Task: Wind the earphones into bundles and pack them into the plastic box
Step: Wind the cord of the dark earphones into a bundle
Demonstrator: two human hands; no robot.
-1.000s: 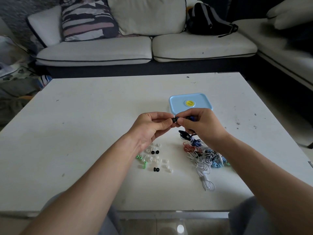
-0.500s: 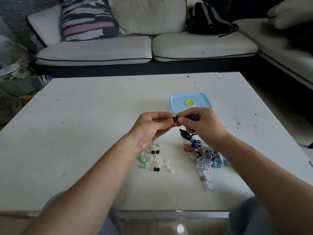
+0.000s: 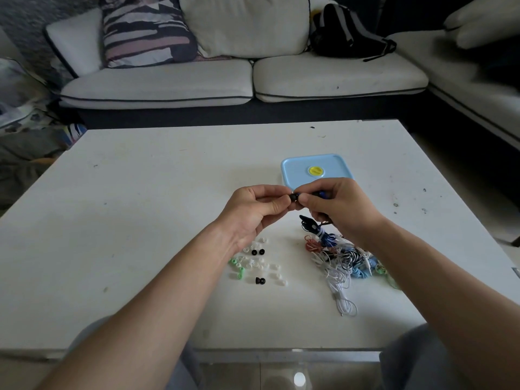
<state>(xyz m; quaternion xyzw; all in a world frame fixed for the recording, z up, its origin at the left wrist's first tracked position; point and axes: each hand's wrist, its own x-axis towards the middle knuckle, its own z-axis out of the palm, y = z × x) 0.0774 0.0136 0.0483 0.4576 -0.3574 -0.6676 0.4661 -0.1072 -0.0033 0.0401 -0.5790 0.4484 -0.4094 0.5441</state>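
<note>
Nothing much is changed: a black earbud (image 3: 294,196) is still pinched by left hand (image 3: 253,211) and right hand (image 3: 342,206), the earphones (image 3: 344,258) are left tangled near the lidded box (image 3: 298,170), so no winding's done.

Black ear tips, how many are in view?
4 ear tips: one pinched between left hand and right hand; two side by side by the left wrist; one alone nearer. Others may hide in the cable pile.

White table (image 3: 140,220): box (image 3: 298,170), ear tips (image 3: 254,263), tangled earphones (image 3: 337,260)
</note>
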